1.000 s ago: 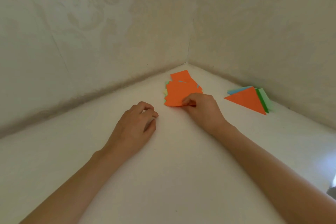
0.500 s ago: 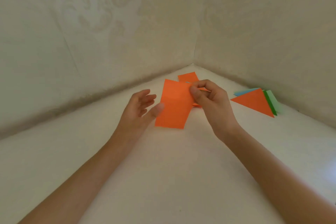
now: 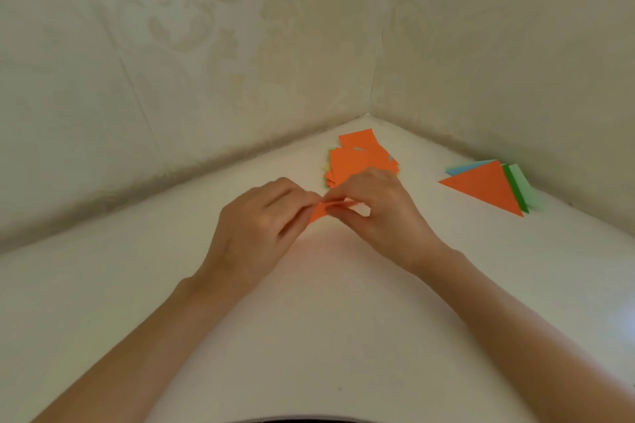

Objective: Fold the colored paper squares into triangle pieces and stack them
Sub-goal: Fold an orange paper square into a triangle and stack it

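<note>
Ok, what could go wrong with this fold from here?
The orange sheet is pinched between left hand and right hand, mostly hidden, so its corners may meet unevenly. The right hand works close to the loose pile of squares and could nudge it. The triangle stack is already fanned; another piece may slide.

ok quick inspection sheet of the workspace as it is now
surface: white table, fitted into a wall corner
job's things: orange sheet held between both hands, mostly hidden; pile of squares behind the hands, orange on top; stack of triangles to the right, orange on top, green and blue edges showing
clutter: nothing seen
grips: left hand and right hand both pinch the orange sheet
cables: nothing seen
surroundings: pale patterned walls meeting at the corner
</note>
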